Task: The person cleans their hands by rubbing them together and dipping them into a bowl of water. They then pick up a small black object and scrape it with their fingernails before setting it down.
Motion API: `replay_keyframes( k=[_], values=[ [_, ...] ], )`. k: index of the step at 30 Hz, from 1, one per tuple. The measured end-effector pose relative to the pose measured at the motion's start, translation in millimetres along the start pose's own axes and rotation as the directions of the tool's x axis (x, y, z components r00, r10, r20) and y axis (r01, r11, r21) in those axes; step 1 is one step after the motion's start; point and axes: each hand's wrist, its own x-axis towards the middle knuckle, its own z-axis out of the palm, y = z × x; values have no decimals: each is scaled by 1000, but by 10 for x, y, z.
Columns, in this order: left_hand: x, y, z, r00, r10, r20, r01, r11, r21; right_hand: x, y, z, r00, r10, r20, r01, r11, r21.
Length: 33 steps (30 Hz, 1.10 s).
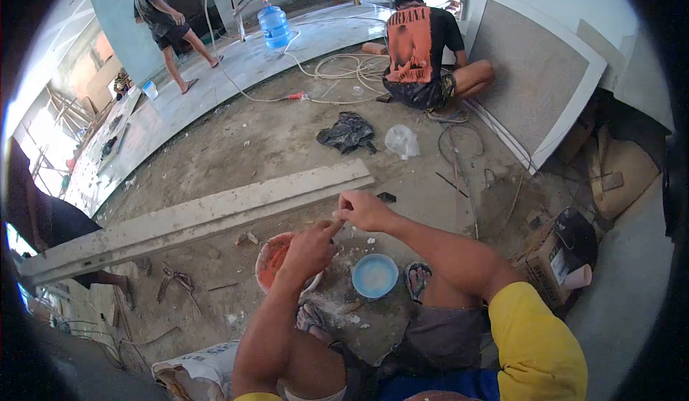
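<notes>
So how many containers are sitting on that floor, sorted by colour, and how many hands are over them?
Orange-red round bowl: 1
Light blue round bowl: 1
Big blue plastic water jug: 1
Small pale bucket: 1
Containers in total: 4
Hands above the two bowls: 2, the left hand and the right hand, fingertips meeting.

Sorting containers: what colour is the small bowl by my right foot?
Light blue bowl, head view.

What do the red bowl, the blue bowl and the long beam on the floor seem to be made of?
Red bowl: probably plastic, a thin bright rim, smeared with pale residue.
Blue bowl: likely plastic too, smooth, dusted white inside.
Long beam: looks like metal or concrete, grey, straight-edged and matt; I cannot tell which.
</notes>
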Motion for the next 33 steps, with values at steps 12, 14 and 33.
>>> replay_keyframes(
  k=[12, 14, 33],
  values=[
    [53, 302, 398, 996, -33, 88, -15, 866, 500, 55, 278, 1, 938, 193, 289, -96, 943, -318],
    [53, 301, 457, 999, 3, 39, -23, 851, 525, 70, 351, 55, 950, 135, 282, -36, 943, -330],
    [133, 464, 275, 978, -170, 124, 88, 865, 494, 117, 350, 120, 970, 131, 205, -76, 964, -256]
  ],
)
